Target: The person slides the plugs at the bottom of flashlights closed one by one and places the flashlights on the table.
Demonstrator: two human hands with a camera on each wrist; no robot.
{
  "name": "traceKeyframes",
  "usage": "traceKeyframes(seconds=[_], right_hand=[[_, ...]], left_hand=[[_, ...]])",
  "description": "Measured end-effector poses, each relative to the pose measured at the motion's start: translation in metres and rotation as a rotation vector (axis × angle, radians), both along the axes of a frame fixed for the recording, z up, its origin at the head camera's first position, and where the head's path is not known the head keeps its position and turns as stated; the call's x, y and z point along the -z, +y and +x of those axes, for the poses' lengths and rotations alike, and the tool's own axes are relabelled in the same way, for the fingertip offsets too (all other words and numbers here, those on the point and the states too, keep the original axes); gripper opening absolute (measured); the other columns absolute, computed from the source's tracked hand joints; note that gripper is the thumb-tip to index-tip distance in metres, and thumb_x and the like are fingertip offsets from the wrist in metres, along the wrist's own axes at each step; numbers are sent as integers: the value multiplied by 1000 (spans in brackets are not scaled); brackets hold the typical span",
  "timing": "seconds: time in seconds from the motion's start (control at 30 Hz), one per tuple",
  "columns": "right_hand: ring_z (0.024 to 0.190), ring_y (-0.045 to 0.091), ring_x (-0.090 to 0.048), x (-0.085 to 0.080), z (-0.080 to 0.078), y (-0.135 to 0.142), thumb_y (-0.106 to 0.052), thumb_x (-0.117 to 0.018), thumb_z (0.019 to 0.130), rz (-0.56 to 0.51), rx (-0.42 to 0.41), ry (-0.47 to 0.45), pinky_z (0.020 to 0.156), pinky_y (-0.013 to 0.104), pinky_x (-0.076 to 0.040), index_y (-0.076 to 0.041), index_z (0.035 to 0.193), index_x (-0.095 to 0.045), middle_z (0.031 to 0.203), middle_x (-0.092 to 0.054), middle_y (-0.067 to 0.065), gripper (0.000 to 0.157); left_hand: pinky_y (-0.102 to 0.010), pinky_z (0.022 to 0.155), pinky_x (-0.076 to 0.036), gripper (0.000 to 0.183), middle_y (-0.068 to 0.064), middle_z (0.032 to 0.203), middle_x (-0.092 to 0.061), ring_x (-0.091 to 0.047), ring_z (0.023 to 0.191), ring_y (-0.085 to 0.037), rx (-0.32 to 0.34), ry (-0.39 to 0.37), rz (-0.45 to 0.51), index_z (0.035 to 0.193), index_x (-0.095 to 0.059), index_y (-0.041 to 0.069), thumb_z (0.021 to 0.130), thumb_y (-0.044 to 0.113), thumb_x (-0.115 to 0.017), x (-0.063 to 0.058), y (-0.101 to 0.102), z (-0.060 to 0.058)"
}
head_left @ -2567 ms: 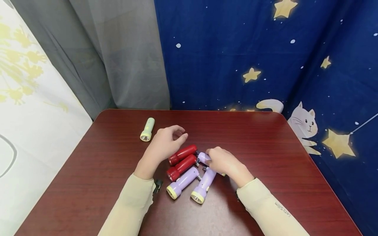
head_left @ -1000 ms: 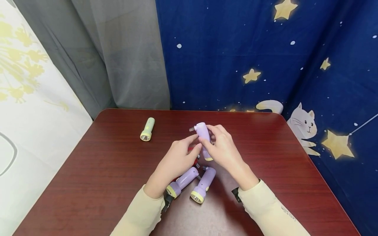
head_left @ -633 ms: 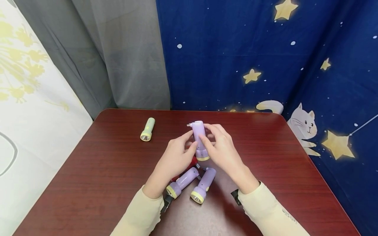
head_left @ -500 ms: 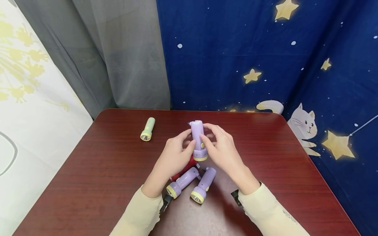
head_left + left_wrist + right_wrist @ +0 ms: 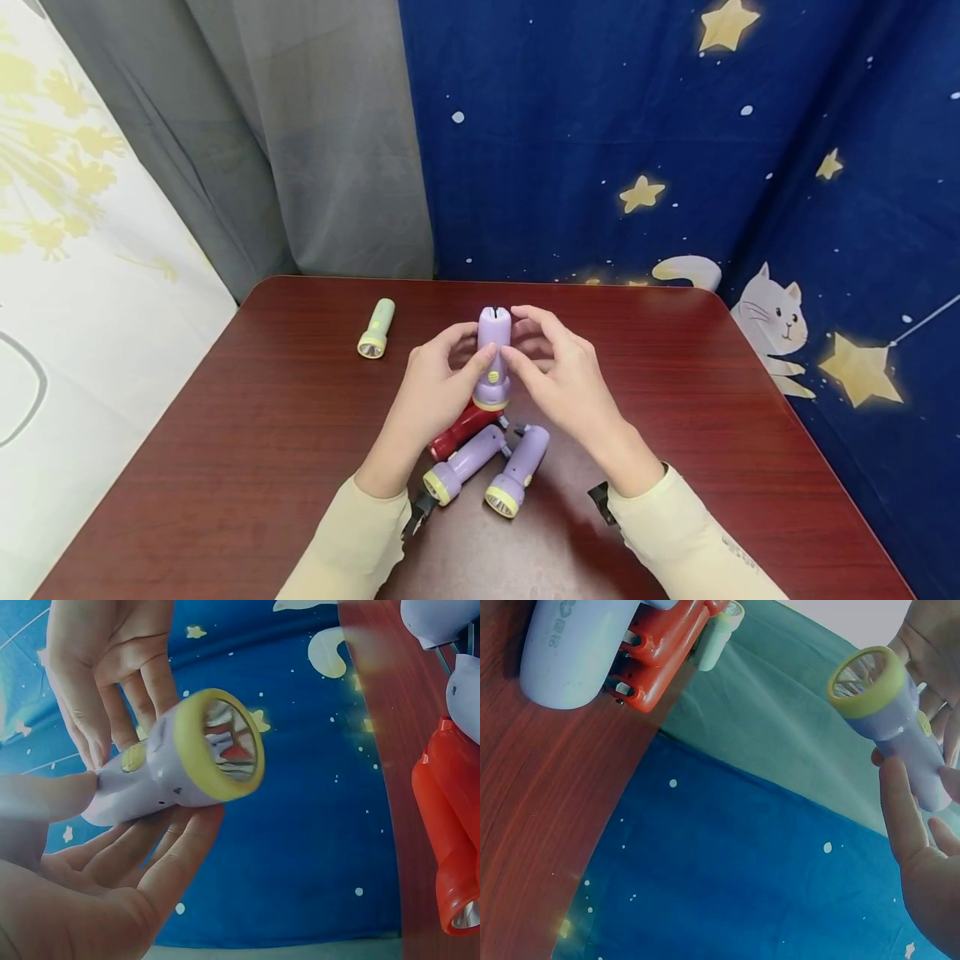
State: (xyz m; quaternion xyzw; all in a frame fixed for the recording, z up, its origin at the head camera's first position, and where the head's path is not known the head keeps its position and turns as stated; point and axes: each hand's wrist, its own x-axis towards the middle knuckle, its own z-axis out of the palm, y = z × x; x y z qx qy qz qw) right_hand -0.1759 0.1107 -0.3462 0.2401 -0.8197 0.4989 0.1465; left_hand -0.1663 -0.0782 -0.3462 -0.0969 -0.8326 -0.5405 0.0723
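From my head view, the lavender flashlight (image 5: pixel 494 332) sits midway between my left hand (image 5: pixel 435 385) and right hand (image 5: pixel 561 377), neither nearer, its long axis steep, lens end lowest. My left wrist view shows thumb and fingers curled round it; my right wrist view, thumb and a finger pinching it.

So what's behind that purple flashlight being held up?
Behind the held purple flashlight, the head view shows tabletop and part of a red flashlight; what the held one and the left hand cover is hidden.
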Motion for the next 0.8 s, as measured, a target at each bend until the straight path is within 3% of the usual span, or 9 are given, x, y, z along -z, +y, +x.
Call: traceKeyframes(seconds=[0.5,0.8], right_hand=[[102,19,-77,5,-1,6,-9,-79,96,112,-45,19,85,32,-67,-17,153,-54,135,-70,9,63],[103,18,-75,3,1,5,-5,-80,93,154,-60,26,85,33,-66,-16,156,-51,131,-70,10,70]], left_hand=[[-47,104,-61,42,-15,129,-76,-75,121,-29,46,3,33,137,-67,5,100,24,-76,4,2,0],[-47,103,-61,41,-15,127,-77,-76,119,-29,65,-2,25,136,-68,6,100,25,-75,7,2,-1]])
